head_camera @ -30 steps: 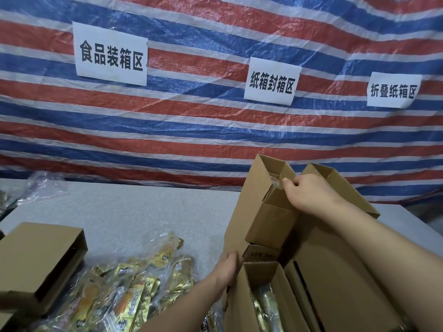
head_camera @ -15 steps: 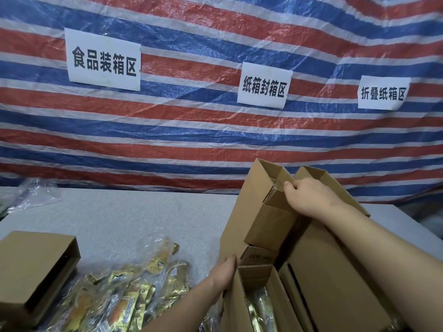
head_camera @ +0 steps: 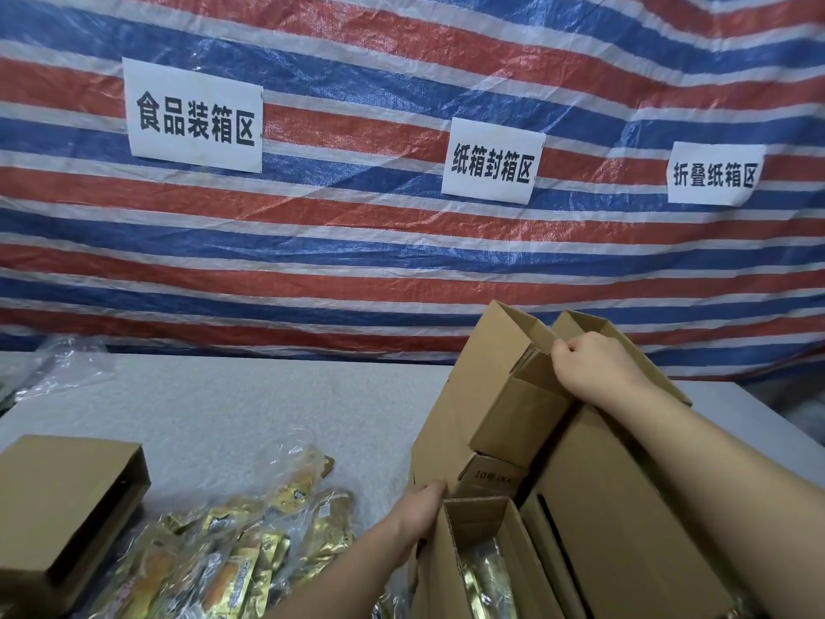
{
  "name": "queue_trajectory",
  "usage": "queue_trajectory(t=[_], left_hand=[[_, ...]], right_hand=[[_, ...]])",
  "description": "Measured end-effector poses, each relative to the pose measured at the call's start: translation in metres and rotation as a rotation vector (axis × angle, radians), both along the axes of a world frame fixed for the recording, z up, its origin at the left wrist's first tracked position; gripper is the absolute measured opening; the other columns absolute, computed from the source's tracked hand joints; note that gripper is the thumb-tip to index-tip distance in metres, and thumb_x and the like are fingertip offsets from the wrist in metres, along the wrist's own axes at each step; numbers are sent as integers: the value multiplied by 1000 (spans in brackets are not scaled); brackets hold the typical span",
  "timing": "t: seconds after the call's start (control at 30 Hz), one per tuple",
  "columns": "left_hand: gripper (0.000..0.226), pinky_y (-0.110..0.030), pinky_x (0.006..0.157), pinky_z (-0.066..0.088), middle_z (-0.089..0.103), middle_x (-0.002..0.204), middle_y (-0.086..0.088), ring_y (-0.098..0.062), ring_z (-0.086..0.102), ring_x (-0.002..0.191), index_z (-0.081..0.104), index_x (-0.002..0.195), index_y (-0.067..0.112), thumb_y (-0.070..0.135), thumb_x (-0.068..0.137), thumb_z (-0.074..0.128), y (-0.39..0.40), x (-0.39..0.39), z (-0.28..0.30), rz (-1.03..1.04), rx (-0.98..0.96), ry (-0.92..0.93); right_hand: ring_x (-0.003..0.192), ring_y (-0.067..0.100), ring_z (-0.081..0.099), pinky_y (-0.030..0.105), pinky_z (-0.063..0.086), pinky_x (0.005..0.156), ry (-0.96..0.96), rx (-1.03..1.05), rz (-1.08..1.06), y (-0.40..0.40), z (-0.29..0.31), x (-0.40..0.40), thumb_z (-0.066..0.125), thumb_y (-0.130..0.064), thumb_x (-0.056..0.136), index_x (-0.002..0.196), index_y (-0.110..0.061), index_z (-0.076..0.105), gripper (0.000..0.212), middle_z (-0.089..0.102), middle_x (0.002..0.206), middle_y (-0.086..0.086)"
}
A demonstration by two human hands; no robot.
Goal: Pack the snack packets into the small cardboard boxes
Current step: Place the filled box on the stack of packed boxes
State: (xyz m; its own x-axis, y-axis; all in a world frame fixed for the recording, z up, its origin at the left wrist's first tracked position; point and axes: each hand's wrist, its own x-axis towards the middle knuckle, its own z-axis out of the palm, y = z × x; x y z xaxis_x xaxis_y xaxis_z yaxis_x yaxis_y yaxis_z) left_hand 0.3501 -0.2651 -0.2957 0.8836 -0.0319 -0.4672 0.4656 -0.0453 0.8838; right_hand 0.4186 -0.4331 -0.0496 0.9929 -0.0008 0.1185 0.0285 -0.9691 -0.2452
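A tall small cardboard box (head_camera: 473, 395) stands tilted on the table with its top flaps up. My right hand (head_camera: 593, 368) grips its inner top flap at the rim. My left hand (head_camera: 422, 507) holds the box's lower left corner. Just in front, another small open box (head_camera: 513, 556) shows gold snack packets (head_camera: 482, 574) inside. A heap of gold and orange snack packets (head_camera: 232, 560) in clear wrap lies on the table at lower left.
A larger cardboard box (head_camera: 625, 507) stands under my right forearm. Another small box (head_camera: 67, 507) lies on its side at far left. Crumpled clear plastic (head_camera: 62, 373) sits at the table's back left. A striped tarp with paper signs hangs behind the grey table (head_camera: 250, 413).
The view has tilted slightly upward. My right hand has slid a little along the box's top flap; my left hand stays at the lower corner.
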Motion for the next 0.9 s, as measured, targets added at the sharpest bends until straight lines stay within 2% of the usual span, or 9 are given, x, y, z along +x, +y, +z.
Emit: queue_trajectory(t=[0.17, 0.23, 0.47, 0.7, 0.8, 0.9], left_hand=[[28, -24, 67, 41, 63, 107, 3, -9, 56, 95, 59, 96, 28, 40, 101, 34, -1, 1, 2, 0, -2, 8], [28, -23, 67, 41, 62, 107, 4, -9, 56, 95, 58, 101, 27, 40, 102, 34, 0, 1, 3, 5, -6, 11], [39, -25, 68, 40, 59, 123, -3, -13, 55, 101, 52, 128, 20, 42, 103, 32, 1, 0, 7, 16, -2, 28], [38, -24, 65, 40, 61, 113, 0, -12, 56, 98, 53, 126, 20, 40, 101, 32, 1, -3, 12, 33, -6, 35], [41, -28, 71, 41, 60, 118, -2, -15, 55, 102, 53, 128, 19, 40, 99, 34, 3, -3, 15, 42, 15, 32], [31, -27, 68, 40, 60, 109, 1, -12, 54, 96, 56, 117, 23, 38, 98, 36, 4, -5, 17, 55, 10, 29]], right_hand=[[65, 21, 57, 28, 40, 55, -115, -14, 33, 1, -1, -2, 39, -32, 104, 67, -9, 57, 48, 59, 69, 8], [63, 20, 57, 27, 36, 53, -125, -18, 42, 1, 1, -2, 40, -33, 104, 64, -10, 55, 48, 59, 67, 7], [66, 16, 60, 25, 38, 52, -94, 5, 59, 2, 3, -5, 38, -40, 104, 70, -15, 61, 48, 63, 69, 4], [69, 18, 61, 28, 47, 58, -77, 30, 82, 2, 3, -8, 38, -42, 104, 73, -18, 62, 45, 64, 71, 3], [70, 15, 62, 28, 49, 59, -86, 17, 80, 4, 4, -8, 38, -43, 104, 76, -23, 61, 42, 65, 72, 1], [70, 13, 61, 27, 47, 59, -94, 11, 81, 4, 5, -8, 38, -44, 104, 75, -26, 59, 40, 64, 73, 0]])
